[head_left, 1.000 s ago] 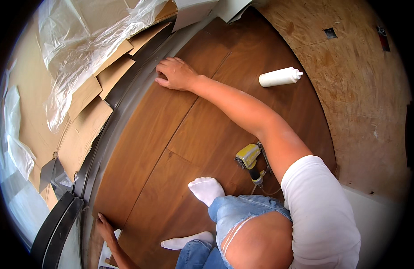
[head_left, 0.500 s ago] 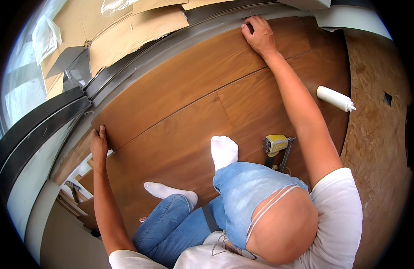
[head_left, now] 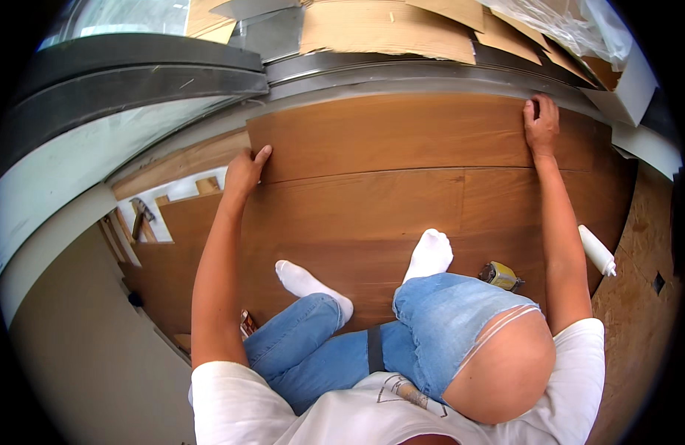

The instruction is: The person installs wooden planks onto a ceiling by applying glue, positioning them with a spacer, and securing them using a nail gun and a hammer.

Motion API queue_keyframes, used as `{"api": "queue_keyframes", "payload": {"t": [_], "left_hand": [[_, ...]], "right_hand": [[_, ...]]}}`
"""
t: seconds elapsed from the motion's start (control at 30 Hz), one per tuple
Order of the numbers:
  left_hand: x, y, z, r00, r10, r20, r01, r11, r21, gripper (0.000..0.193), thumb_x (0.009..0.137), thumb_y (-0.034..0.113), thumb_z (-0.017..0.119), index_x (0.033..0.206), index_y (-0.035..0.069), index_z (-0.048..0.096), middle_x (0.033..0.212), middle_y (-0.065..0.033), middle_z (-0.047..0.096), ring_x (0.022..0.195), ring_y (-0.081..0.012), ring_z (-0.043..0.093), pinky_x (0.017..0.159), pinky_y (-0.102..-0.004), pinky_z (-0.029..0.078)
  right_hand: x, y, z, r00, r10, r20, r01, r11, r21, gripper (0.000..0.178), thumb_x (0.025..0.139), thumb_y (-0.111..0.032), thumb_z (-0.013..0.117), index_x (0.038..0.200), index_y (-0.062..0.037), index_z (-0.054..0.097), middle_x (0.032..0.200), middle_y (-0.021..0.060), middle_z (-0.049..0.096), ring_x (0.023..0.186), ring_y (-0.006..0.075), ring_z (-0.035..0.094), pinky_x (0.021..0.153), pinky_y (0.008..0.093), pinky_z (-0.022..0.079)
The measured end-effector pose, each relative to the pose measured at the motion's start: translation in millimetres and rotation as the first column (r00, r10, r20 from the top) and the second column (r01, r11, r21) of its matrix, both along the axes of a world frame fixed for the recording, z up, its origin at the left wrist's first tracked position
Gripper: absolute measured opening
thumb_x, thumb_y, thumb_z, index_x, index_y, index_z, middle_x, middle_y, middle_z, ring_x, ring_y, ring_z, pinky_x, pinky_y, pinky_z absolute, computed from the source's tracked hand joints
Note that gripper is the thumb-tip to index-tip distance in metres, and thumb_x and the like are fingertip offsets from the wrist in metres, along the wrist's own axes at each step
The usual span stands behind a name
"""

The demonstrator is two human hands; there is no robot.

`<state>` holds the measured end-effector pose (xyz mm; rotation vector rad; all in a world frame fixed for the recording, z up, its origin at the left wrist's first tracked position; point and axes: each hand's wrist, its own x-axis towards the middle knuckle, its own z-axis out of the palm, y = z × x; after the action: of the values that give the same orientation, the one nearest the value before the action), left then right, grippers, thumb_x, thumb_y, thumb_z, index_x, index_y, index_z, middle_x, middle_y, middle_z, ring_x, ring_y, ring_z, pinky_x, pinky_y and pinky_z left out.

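A long brown wooden floor plank (head_left: pixel 391 133) lies along the far side of the floor, beside a grey metal door track. At its left end my left hand (head_left: pixel 244 170) is closed on the short edge, thumb on top; the other fingers are partly hidden. My right hand (head_left: pixel 542 130) grips farther right along the far edge of the plank, its fingers bent over it. A thin dark seam runs between this plank and the laid floorboards (head_left: pixel 357 204) on the near side.
A yellow power tool (head_left: pixel 501 276) lies beside my bent knee, and a white squeeze bottle (head_left: pixel 597 251) is beyond my right forearm. A hammer (head_left: pixel 141 216) sits at the left by white underlay. Cardboard (head_left: pixel 387 30) covers the area past the track; bare chipboard (head_left: pixel 643 245) is at right.
The view has swung left, so the plank appears more level and farther right. Both hands stay at about the same places on the plank.
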<state>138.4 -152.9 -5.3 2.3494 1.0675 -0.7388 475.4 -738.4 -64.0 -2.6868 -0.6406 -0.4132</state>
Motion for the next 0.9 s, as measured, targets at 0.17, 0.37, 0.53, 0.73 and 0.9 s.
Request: {"api": "queue_keyframes", "payload": {"t": [0.17, 0.37, 0.53, 0.73, 0.9], "left_hand": [[0, 14, -8, 0.992, 0.126, 0.006, -0.126, 0.992, -0.026, 0.077, 0.099, 0.070, 0.053, 0.098, -0.005, 0.072, 0.104, -0.0323, 0.072, 0.107, -0.0470, 0.068, 0.092, -0.0510, 0.050], [-3, 7, -9, 0.989, 0.133, 0.063, -0.130, 0.990, -0.046, 0.072, 0.100, 0.068, 0.053, 0.101, -0.002, 0.069, 0.106, -0.0289, 0.072, 0.105, -0.0470, 0.066, 0.090, -0.0511, 0.049], [-13, 2, -13, 0.987, 0.141, 0.078, -0.140, 0.990, -0.026, 0.067, 0.101, 0.064, 0.056, 0.095, -0.002, 0.065, 0.102, -0.0293, 0.071, 0.102, -0.0486, 0.064, 0.087, -0.0529, 0.048], [-16, 0, -14, 0.995, 0.041, 0.093, -0.043, 0.999, 0.020, 0.064, 0.102, 0.062, 0.054, 0.095, 0.000, 0.065, 0.096, -0.0290, 0.071, 0.099, -0.0513, 0.064, 0.086, -0.0549, 0.048], [-14, -2, -8, 0.996, -0.061, 0.068, 0.055, 0.995, 0.083, 0.063, 0.104, 0.061, 0.049, 0.100, 0.001, 0.068, 0.098, -0.0295, 0.072, 0.101, -0.0512, 0.066, 0.086, -0.0577, 0.049]], "right_hand": [[6, 8, -4, 0.999, 0.027, 0.034, -0.025, 0.998, -0.050, 0.024, 0.099, -0.027, 0.064, 0.110, -0.0069, 0.070, 0.115, 0.0126, 0.069, 0.111, 0.0352, 0.062, 0.098, 0.0450, 0.050], [9, 0, -5, 0.998, 0.031, 0.050, -0.027, 0.998, -0.063, 0.025, 0.099, -0.029, 0.064, 0.110, -0.0067, 0.070, 0.116, 0.0117, 0.069, 0.111, 0.0351, 0.062, 0.099, 0.0445, 0.049], [5, 0, -2, 1.000, 0.012, -0.004, -0.012, 0.994, -0.105, 0.027, 0.100, -0.029, 0.062, 0.111, -0.0057, 0.069, 0.119, 0.0127, 0.068, 0.115, 0.0355, 0.061, 0.101, 0.0452, 0.049], [2, 5, 2, 1.000, -0.009, -0.027, 0.006, 0.995, -0.101, 0.026, 0.099, -0.026, 0.062, 0.111, -0.0041, 0.067, 0.122, 0.0148, 0.066, 0.116, 0.0369, 0.060, 0.101, 0.0460, 0.049], [-5, 3, 3, 0.999, -0.011, -0.047, 0.008, 0.999, -0.051, 0.023, 0.097, -0.025, 0.065, 0.109, -0.0053, 0.067, 0.118, 0.0147, 0.066, 0.114, 0.0370, 0.060, 0.100, 0.0465, 0.049]]}}
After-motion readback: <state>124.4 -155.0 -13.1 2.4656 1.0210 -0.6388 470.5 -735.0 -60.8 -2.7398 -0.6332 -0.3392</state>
